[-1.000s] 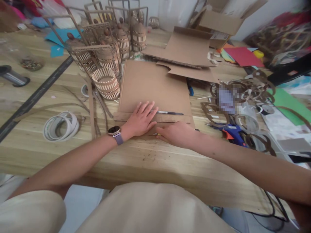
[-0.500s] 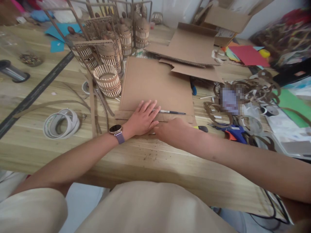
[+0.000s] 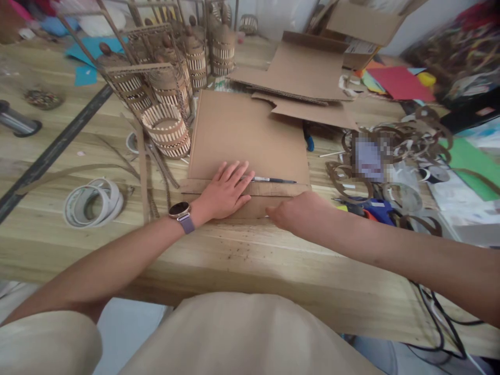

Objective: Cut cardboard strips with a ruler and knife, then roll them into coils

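Observation:
A flat brown cardboard sheet (image 3: pixel 250 135) lies on the wooden table (image 3: pixel 242 255) in front of me. My left hand (image 3: pixel 224 192), with a watch (image 3: pixel 180 211) on its wrist, lies open and flat on the sheet's near edge, fingers spread. Just past its fingertips lies a thin pen (image 3: pixel 273 180), resting along a narrow cardboard strip (image 3: pixel 277 189). My right hand (image 3: pixel 299 211) is curled at the near right corner of the cardboard, knuckles up; what its fingers hold is hidden.
Rolls of white tape (image 3: pixel 91 200) lie to the left. Slatted cardboard lanterns (image 3: pixel 166 130) stand behind the sheet, with flattened boxes (image 3: pixel 308 67) further back. A blue glue gun (image 3: pixel 375 208), cardboard rings (image 3: pixel 414 138) and coloured paper (image 3: pixel 398 83) crowd the right side.
My right hand has slid to the right along the cardboard's near edge. My left hand stays flat in the same place.

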`<state>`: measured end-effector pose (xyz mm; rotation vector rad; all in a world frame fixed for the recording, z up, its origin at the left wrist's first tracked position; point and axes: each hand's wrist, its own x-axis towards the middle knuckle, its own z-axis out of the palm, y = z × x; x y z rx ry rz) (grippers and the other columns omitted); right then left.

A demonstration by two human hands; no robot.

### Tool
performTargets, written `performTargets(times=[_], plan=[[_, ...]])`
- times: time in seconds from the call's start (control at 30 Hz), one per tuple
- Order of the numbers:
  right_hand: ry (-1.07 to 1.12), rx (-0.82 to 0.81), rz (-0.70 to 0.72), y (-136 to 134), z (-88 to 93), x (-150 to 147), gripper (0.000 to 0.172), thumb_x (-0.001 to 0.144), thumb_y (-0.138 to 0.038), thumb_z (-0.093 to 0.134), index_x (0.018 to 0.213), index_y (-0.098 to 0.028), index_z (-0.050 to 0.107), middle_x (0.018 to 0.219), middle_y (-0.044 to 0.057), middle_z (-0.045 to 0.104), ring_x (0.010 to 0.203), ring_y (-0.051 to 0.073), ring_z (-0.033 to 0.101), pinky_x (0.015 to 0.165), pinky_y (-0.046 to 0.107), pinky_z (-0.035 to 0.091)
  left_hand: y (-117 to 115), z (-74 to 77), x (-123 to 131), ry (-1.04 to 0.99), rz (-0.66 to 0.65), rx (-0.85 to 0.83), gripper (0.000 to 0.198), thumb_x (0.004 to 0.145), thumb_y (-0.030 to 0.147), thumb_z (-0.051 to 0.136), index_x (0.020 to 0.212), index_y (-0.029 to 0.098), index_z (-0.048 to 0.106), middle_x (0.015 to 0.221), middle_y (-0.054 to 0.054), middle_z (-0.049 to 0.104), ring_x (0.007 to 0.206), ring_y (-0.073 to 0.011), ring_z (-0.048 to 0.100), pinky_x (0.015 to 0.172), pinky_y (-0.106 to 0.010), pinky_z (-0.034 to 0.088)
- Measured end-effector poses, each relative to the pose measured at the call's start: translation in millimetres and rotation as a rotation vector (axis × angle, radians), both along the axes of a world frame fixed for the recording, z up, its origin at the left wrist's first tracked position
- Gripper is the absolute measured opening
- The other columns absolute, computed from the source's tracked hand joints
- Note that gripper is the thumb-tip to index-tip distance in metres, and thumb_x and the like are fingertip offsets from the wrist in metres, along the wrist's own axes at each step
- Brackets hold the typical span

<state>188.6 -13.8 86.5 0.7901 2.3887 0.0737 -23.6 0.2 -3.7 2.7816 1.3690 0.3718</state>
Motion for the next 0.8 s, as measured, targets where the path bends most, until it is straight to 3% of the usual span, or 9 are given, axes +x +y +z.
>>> performTargets(times=[0.17,0.47,0.7,0.8], plan=[[-0.03,-0.04,-0.111,0,10.4,20,0.027,0.088,-0.004,0.05,0.105,-0.018,0.066,0.073,0.008,0.073,0.064,0.022,0.069,0.049,0.026,0.026,0,-0.9,0,0.024,0.001,0.021,0.059,0.101,0.042,0.041,0.149,0.008,0.038,0.159,-0.022,0.03,0.146,-0.0384,0.026,0.119,-0.057,0.016],[-0.048,-0.004,-0.112,1,10.4,69,0.033,0.09,-0.005,0.045,0.114,-0.02,0.063,0.076,0.009,0.074,0.061,0.022,0.068,0.046,0.028,0.024,1,-0.7,-1,0.02,-0.01,0.02,0.059,0.101,0.042,0.04,0.149,0.008,0.037,0.158,-0.022,0.031,0.146,-0.0377,0.026,0.119,-0.058,0.016],[-0.13,0.041,-0.149,5,1.2,115,0.036,0.097,-0.019,0.047,0.132,-0.027,0.055,0.083,0.007,0.074,0.068,0.024,0.07,0.046,0.029,0.014,1,-2.5,-2,0.031,-0.019,0.053,0.058,0.101,0.041,0.041,0.148,0.008,0.038,0.157,-0.022,0.033,0.145,-0.0378,0.029,0.119,-0.058,0.017],[-0.106,0.054,-0.137,6,-4.2,136,0.026,0.1,-0.026,0.046,0.122,-0.025,0.06,0.083,0.007,0.074,0.07,0.023,0.07,0.047,0.03,0.012,1,-2.3,-2,0.039,-0.02,0.057,0.058,0.101,0.041,0.039,0.149,0.008,0.038,0.157,-0.022,0.033,0.145,-0.0371,0.028,0.119,-0.058,0.017]])
